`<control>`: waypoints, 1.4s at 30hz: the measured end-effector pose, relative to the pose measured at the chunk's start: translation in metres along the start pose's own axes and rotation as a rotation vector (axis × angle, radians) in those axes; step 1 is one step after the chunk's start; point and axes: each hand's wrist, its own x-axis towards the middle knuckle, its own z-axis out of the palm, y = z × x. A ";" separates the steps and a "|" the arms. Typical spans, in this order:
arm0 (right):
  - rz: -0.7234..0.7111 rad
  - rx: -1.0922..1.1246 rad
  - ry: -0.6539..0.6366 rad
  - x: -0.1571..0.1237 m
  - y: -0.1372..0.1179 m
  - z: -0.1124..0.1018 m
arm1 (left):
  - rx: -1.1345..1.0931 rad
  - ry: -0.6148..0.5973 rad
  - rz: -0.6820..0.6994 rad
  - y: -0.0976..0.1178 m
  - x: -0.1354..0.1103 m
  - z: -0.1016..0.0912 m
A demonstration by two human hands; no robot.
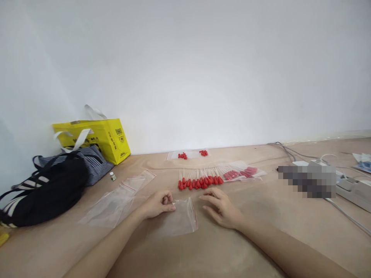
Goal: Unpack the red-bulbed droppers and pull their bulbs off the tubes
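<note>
A clear zip-lock bag with a red stripe by its opening lies in front of me, the opening turned to the right. The thumb and curled fingers of my left hand pinch its upper left edge. My right hand is beside the opening with its fingers apart and holds nothing. Just beyond both hands, a row of droppers with red bulbs lies side by side, bulbs towards me and thin clear stems pointing away. Right of the row, a bag with red-bulbed droppers lies flat.
More clear bags overlap at the left. By the wall lies another bag with red-bulbed droppers. A small bottle, a yellow bag and a black bag are at the left; a power strip and cables are at the right.
</note>
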 end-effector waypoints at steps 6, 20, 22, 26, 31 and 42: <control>-0.194 -0.031 -0.254 0.012 -0.034 0.003 | 0.001 0.132 0.055 0.017 -0.013 0.018; 0.197 -0.063 -0.108 0.001 -0.015 -0.002 | 0.111 0.750 -0.461 -0.034 -0.036 -0.082; 0.200 -0.065 -0.091 0.002 -0.013 -0.001 | 0.173 0.760 -0.557 -0.046 -0.042 -0.094; 0.219 -0.057 -0.058 0.001 -0.007 0.002 | 0.325 0.787 -0.593 -0.062 -0.052 -0.095; 0.201 -0.062 -0.042 -0.001 -0.002 0.002 | 0.496 0.485 -0.183 -0.078 -0.059 -0.076; 0.157 -0.160 -0.003 0.001 0.003 0.002 | 0.585 0.128 -0.226 -0.081 -0.060 -0.059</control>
